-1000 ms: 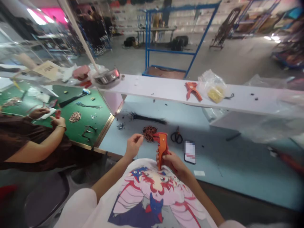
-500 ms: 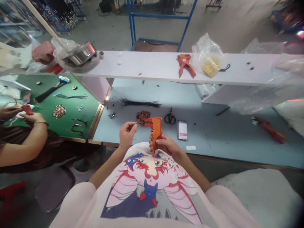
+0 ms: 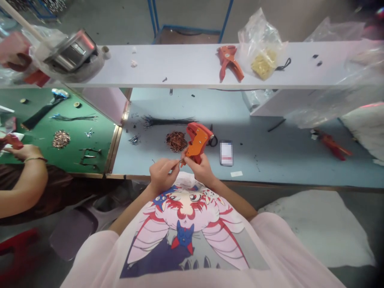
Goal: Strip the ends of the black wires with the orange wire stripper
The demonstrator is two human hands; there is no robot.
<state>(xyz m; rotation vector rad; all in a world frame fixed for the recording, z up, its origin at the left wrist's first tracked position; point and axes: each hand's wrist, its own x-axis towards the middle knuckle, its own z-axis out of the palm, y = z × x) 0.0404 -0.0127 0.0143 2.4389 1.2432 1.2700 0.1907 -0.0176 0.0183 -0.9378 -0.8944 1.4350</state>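
Note:
My right hand (image 3: 204, 168) grips an orange wire stripper (image 3: 196, 141), its jaws pointing away from me over the pale blue bench (image 3: 270, 168). My left hand (image 3: 163, 175) pinches a thin wire (image 3: 177, 164) and holds its tip at the stripper's jaws. Just left of the tool lies a pile of copper-coloured wire bits (image 3: 176, 141). Beyond it is a bundle of black wires (image 3: 168, 121). Black-handled scissors (image 3: 213, 140) are partly hidden behind the stripper, and a phone (image 3: 226, 153) lies to its right.
A white shelf (image 3: 180, 66) runs along the bench's far side, holding another orange stripper (image 3: 228, 62) and a plastic bag of yellow pieces (image 3: 263, 60). At left, a co-worker's hand (image 3: 22, 152) works beside a green mat (image 3: 90, 160). Red pliers (image 3: 331, 146) lie at right.
My left hand has moved right, bringing the wire to the stripper's jaws. The stripper has tipped from upright to pointing forward. The view has tilted further down.

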